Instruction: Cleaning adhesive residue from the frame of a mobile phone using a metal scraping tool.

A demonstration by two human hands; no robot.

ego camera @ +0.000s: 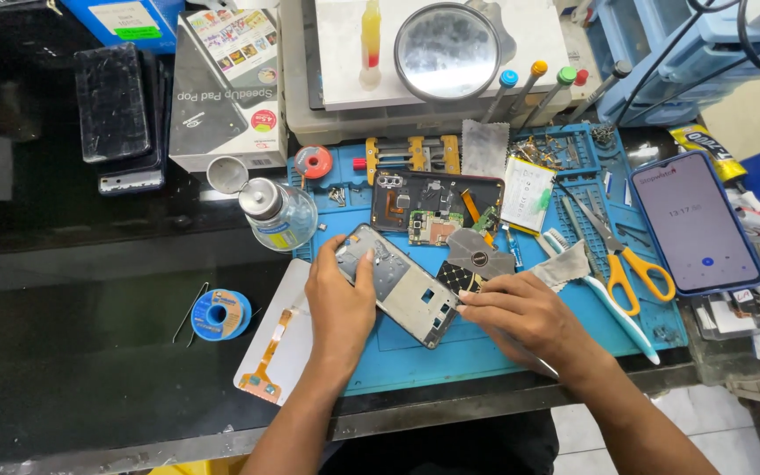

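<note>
My left hand grips the left side of a grey phone frame that lies tilted on the blue work mat. My right hand rests at the frame's right end, fingertips pressing on its edge near a small dark patterned part. Just behind the frame lies an opened phone body with its circuit board and orange flex cables showing. A white battery sits to its right.
A glass bottle with metal cap, a blue solder spool, yellow-handled scissors, a toothbrush, a lit phone, a round mirror, screwdrivers, a white box and a cracked dark phone surround the mat.
</note>
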